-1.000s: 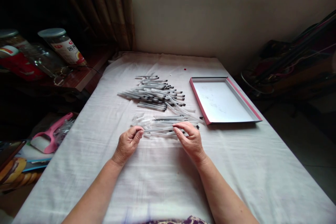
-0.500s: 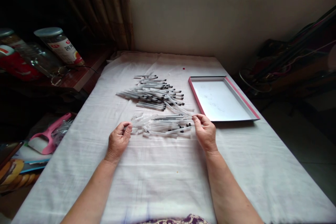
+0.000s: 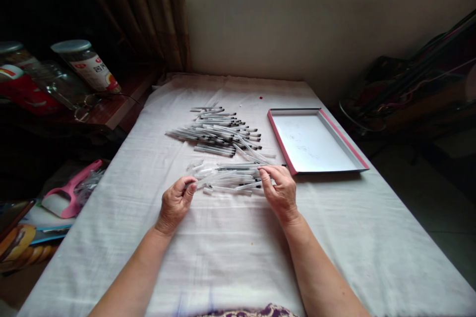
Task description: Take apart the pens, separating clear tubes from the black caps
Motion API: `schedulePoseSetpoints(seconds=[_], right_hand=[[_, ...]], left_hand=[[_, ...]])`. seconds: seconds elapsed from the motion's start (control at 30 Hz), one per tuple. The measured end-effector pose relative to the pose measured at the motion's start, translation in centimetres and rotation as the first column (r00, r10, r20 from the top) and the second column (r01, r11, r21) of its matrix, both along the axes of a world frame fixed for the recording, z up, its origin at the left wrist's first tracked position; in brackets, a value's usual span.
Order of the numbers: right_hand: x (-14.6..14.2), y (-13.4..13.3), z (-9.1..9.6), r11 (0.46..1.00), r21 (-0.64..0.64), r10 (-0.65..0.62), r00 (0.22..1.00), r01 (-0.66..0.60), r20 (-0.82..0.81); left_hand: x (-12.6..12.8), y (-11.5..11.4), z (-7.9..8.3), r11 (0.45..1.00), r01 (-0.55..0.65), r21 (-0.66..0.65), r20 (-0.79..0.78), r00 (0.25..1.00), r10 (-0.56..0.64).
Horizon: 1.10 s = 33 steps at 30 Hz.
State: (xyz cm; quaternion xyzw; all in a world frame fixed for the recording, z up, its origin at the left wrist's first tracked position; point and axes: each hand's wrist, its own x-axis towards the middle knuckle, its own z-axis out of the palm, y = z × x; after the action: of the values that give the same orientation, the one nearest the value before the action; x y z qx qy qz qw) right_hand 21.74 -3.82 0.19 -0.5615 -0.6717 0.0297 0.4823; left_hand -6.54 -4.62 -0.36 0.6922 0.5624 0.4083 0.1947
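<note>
- Person's L. hand (image 3: 176, 203): thumb & index pinched, apparently on the L. end of a clear plastic tube (image 3: 202, 182); other fingers curled in.
- Person's R. hand (image 3: 279, 193): thumb & index tips close together over the R. ends of several thin dark refills (image 3: 238, 168); cannot tell if anything slim is btwn them.
- Key relation: tube lies immed. R. of L. fingertips, long axis approx. L.–R., i.e. roughly parallel to table's near edge & aimed toward R. hand; L. hand is nearer. Refills lie much the same way, w/ R. hand nearer.
- Loose heap of clear tubes (image 3: 223, 178): btwn the hands, mid-table; some small black pieces at its R. end, partly hidden by R. hand.
- Pile of black-tipped pens (image 3: 211, 131): beyond the heap, toward table's far edge, most tips pointing R.
- Shallow pink-rimmed tray (image 3: 281, 141): toward table's R. edge; its near L. corner lies just beyond R. hand. Faint marks on white floor.
- White tablecloth (image 3: 334, 237): covers table, slightly creased; small red bit (image 3: 261, 97) near far edge.
- Off table's L. edge: lidded jar (image 3: 91, 69) on a dark wooden shelf (image 3: 115, 115).
</note>
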Motion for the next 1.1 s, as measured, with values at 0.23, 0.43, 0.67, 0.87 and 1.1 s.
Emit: schedulePoseSetpoints(seconds=[0.23,0.43,0.67,0.87,1.1], right_hand=[[-2.2,-1.0,0.7,0.963,-0.082,0.244,0.962,-0.255,-0.125],[-2.8,-1.0,0.5,0.944,-0.163,0.240,0.937,-0.286,-0.252],[0.0,-0.4,1.4,0.986,-0.065,0.121,0.928,-0.153,-0.352],[0.5,0.7,-0.2,0.993,-0.083,0.056,0.962,-0.080,-0.266],[-0.4,0.9,-1.7,0.996,-0.087,0.021,0.998,-0.027,-0.059]], left_hand=[[1.4,-0.3,0.0,0.974,0.184,0.129,-0.052,0.982,-0.179],[1.8,-0.2,-0.3,0.965,0.224,0.137,-0.129,0.970,-0.207],[-1.9,2.0,1.9,0.957,0.203,-0.207,0.015,0.979,-0.205],[-3.2,4.5,3.6,0.991,0.076,-0.112,-0.172,0.981,-0.094],[-1.7,4.5,0.8,0.987,0.128,0.093,-0.427,0.901,-0.077]])
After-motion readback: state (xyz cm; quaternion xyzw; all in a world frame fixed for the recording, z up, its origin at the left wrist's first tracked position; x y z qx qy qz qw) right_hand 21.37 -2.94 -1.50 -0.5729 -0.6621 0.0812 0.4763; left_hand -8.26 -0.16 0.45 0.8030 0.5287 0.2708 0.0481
